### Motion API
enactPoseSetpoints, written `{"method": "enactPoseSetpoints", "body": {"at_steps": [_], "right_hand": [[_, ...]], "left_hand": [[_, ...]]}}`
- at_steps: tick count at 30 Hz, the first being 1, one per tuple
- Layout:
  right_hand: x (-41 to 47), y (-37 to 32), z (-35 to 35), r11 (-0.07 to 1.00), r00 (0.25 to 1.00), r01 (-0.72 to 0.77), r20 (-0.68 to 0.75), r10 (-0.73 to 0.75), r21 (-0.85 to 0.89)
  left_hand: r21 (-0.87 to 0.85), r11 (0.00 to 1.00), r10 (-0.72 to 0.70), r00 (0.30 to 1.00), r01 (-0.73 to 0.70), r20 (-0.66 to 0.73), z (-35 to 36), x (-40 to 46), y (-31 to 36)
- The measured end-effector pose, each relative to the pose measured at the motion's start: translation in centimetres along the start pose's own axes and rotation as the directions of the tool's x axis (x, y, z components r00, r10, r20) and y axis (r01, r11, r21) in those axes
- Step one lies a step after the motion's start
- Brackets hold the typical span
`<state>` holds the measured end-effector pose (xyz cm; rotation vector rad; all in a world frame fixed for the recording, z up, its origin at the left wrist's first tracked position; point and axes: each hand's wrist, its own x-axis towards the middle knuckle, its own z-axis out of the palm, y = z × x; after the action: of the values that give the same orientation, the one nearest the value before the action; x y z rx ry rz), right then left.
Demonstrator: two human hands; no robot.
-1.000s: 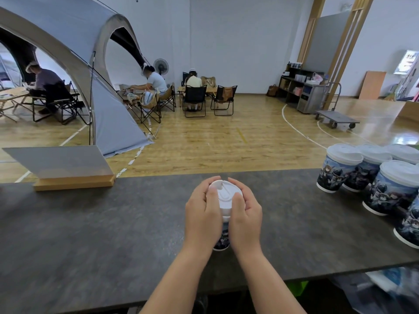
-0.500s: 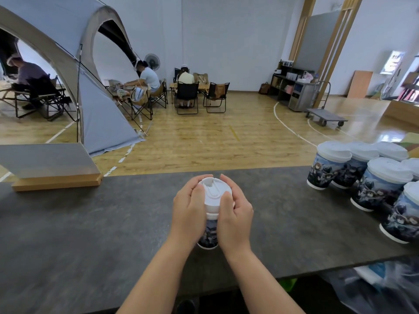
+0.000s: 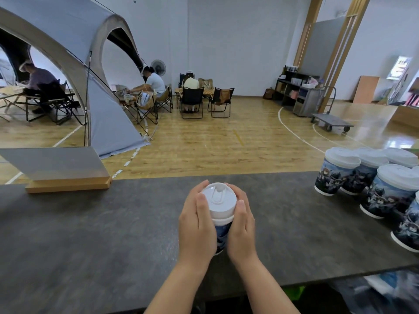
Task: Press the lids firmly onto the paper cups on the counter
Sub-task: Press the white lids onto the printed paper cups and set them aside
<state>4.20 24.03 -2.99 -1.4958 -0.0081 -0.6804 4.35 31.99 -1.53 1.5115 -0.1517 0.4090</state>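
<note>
Tent: large grey dome on the wooden floor, far left beyond the table; people sit on folding chairs in and beside it.
Table: dark grey mottled top across the foreground, its far edge against the wooden floor.
Sign stand: grey panel tilted back in a wooden base, at the table's far left edge.
Lidded cups: cluster of printed paper cups with white lids on, standing at the table's right side, well apart from the hands.
Left hand: wrapped round the left side of the cup at centre, fingers curled over the far rim of the lid, thumb lying along the lid's edge.
Right hand: mirrors it on the right side, fingers curled round cup and lid, thumb against the lid's edge.
Paper cup: upright at the table's centre between both palms; whether its base touches the table is hidden.
Lid: white, with a raised sip tab, on top of that cup.
</note>
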Motion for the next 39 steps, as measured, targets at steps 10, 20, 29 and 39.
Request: {"method": "enactPoseSetpoints", "body": {"at_steps": [10,20,29,39], "right_hand": [[0.8,1.3,0.0,0.994,0.995,0.084,0.043,-0.087,0.064],[-0.5,2.8,-0.6,1.000,0.957,0.020,0.290,-0.023,0.015],[6.9,2.2,1.8,0.931,0.951,-0.298,0.145,0.272,0.212],[9.0,4.5,3.4,0.647,0.836,-0.514,0.160,0.525,0.563]], "left_hand": [[-0.098,0.987,0.128,0.991,-0.124,0.038,-0.3,0.6,-2.2],[-0.094,0.992,-0.090,0.994,0.084,-0.064,0.1,1.9,-1.8],[-0.095,0.968,-0.205,0.951,0.232,0.233,0.9,8.3,-1.9],[-0.001,0.989,-0.140,0.940,0.148,0.310,0.3,7.7,-6.1]]}}
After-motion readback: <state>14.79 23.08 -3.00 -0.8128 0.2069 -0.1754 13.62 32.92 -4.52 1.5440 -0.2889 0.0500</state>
